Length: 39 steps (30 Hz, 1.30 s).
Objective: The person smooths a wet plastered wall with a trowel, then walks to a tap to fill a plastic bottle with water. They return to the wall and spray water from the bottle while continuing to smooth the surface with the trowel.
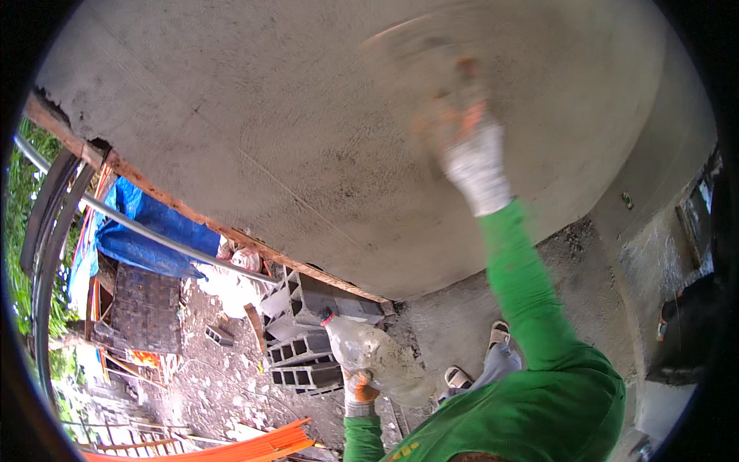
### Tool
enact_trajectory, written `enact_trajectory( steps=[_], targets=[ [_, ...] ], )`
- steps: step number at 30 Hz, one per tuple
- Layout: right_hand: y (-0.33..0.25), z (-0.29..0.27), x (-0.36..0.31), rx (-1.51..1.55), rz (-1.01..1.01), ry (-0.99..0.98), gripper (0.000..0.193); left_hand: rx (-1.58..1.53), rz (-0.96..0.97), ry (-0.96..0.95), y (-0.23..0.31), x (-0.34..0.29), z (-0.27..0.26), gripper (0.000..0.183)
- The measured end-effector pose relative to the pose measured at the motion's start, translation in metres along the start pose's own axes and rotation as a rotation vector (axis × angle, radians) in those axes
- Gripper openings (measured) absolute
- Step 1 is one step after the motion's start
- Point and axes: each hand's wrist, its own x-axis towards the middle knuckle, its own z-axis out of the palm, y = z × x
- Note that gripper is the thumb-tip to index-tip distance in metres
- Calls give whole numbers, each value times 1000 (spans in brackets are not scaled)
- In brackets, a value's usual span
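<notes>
My right hand (462, 127), in a white and orange work glove, is raised against a grey plastered wall (254, 131). It is blurred with motion and closed on a flat float (439, 54) pressed on the wet plaster; the tool shows only as a smear. My left hand (359, 389), also gloved, hangs low at my side. It grips a large clear plastic bottle (377, 354) with a red cap, smeared with cement. Green sleeves cover both arms.
Grey hollow concrete blocks (304, 339) are stacked below the wall's wooden edge board (192, 212). A blue tarpaulin (146, 231), a metal pipe (138, 231), orange planks (246, 446) and rubble lie at the left. My sandalled feet (477, 358) stand on a cement floor. A dark opening (685, 339) is at the right.
</notes>
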Motion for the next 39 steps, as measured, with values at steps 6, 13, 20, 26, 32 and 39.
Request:
enact_trajectory(
  steps=[6,13,20,26,32,39],
  targets=[
    [86,134,-142,-916,-364,-433,68,142,159,-201,-2,-5,25,83],
    [125,-38,-117,-577,31,-173,45,-14,52,-80,4,-32,-18,81],
    [-53,26,14,-844,-612,-14,35,204,126,-290,28,22,49,78],
    [12,-169,45,2,172,555,51,229,133,-309,43,43,49,78],
    [99,-108,-56,10,697,733,44,235,160,-266,17,38,65,78],
    [36,-93,17,-855,-321,505,73,177,188,-342,-22,70,158,78]
  ],
)
